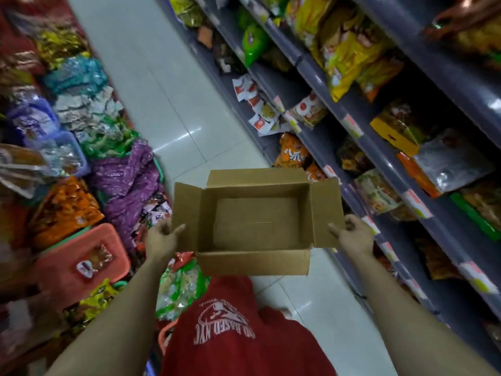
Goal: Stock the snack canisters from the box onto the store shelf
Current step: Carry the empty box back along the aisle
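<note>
A person stands in a shop aisle holding an open box [256, 221] out in front, the left hand [162, 237] gripping its left flap, the right hand [352, 236] gripping its right flap. The box is empty; no canisters can be seen in it or picked out on the shelf [379, 164] alongside. The stocking looks finished, with only the box left to clear away.

Shop aisle, grey shelves [320, 69] of snack bags [349, 50], price tags [414, 202], tiled floor [151, 85]
</note>
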The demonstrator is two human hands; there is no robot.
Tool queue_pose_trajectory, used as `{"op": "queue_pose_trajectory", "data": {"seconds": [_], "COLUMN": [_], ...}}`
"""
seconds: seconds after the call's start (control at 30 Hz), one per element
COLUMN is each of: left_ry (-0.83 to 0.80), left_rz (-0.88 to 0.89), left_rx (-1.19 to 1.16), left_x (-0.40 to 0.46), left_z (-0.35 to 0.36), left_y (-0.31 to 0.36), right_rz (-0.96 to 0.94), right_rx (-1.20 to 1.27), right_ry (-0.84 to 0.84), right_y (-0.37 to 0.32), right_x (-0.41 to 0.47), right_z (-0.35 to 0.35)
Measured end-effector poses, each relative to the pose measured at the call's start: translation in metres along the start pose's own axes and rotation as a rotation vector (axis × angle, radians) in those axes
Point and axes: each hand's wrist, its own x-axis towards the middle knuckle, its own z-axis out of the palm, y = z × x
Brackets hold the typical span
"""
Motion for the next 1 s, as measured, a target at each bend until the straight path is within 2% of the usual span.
{"op": "queue_pose_trajectory", "data": {"seconds": [0.17, 0.47, 0.67, 1.0], "left_ry": [0.020, 0.146, 0.233, 0.390], "left_rz": [-0.069, -0.058, -0.067, -0.122], "left_rx": [0.002, -0.113, -0.192, -0.268], "left_x": [0.056, 0.141, 0.211, 0.340], "left_z": [-0.045, -0.101, -0.120, -0.139], "left_y": [0.023, 0.084, 0.121, 0.214], "right_rz": [-0.087, -0.248, -0.338, -0.476], "right_rx": [-0.056, -0.109, -0.119, -0.158], "right_ry": [-0.041, -0.126, -0.167, -0.275], "right_y": [-0.086, -0.232, -0.321, -0.508], "right_x": [0.020, 0.075, 0.132, 0.231], "right_z": [0.045, 0.114, 0.165, 0.237]}}
